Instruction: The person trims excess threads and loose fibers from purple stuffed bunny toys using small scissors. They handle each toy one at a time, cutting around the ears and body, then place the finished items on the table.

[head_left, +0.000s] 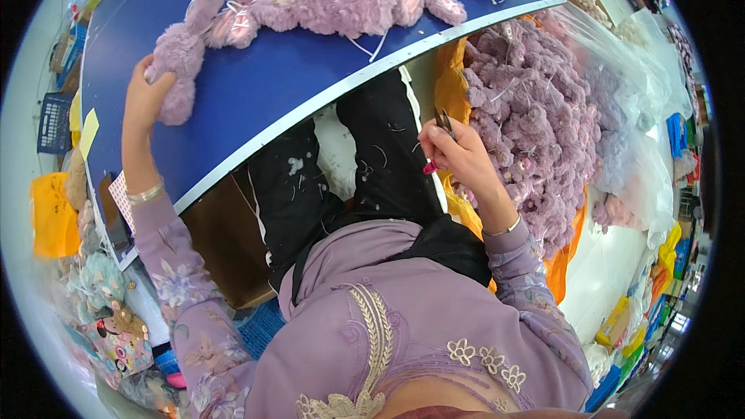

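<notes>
At the left end of the blue table [233, 101], my left hand [146, 97] is closed round a fluffy purple plush toy [177, 58], thumb pressed into its fur. That toy touches a heap of similar purple plush toys [341, 1], several with white threads hanging loose. My right hand [464, 157] is closed on small thread snips [444, 122], held below the table's front edge, over my right leg. Their dark pointed blades stick up past the fingers, and a pinkish-red bit [429, 167] shows beside the fingertips. The grip itself is mostly hidden in the palm.
Right of my legs, an orange sack [452, 81] brims with purple plush pieces [535, 132]. Clear plastic bags [656, 101] lie beyond it. A brown cardboard box [225, 237] stands under the table. To the left are a blue crate [54, 124] and an orange bag [54, 213].
</notes>
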Demonstrator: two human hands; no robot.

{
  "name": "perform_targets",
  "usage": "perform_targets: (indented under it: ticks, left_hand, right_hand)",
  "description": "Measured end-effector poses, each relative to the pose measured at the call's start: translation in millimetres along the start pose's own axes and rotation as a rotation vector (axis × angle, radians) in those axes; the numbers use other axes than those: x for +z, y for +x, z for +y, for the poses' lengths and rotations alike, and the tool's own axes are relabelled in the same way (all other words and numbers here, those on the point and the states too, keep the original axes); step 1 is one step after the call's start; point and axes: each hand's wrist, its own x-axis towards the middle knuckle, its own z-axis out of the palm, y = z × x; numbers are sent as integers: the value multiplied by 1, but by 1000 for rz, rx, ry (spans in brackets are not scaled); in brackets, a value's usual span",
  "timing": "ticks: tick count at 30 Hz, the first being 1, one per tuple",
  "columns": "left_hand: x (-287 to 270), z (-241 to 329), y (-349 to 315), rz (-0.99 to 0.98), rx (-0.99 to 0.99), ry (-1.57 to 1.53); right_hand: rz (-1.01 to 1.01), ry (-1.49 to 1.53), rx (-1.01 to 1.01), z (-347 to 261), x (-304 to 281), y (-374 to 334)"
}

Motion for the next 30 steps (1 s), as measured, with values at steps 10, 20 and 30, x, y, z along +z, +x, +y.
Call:
perform_targets:
  ticks: [10, 20, 30]
  left_hand:
    - [154, 87, -187, -330, -221, -1390]
    - [190, 87, -206, -448, -317, -1386]
    - [191, 100, -214, -369, -47, -1089]
  right_hand:
    - [-107, 129, -213, -24, 51, 9]
    - [-54, 76, -265, -12, 56, 12]
    - [152, -414, -471, -15, 73, -7]
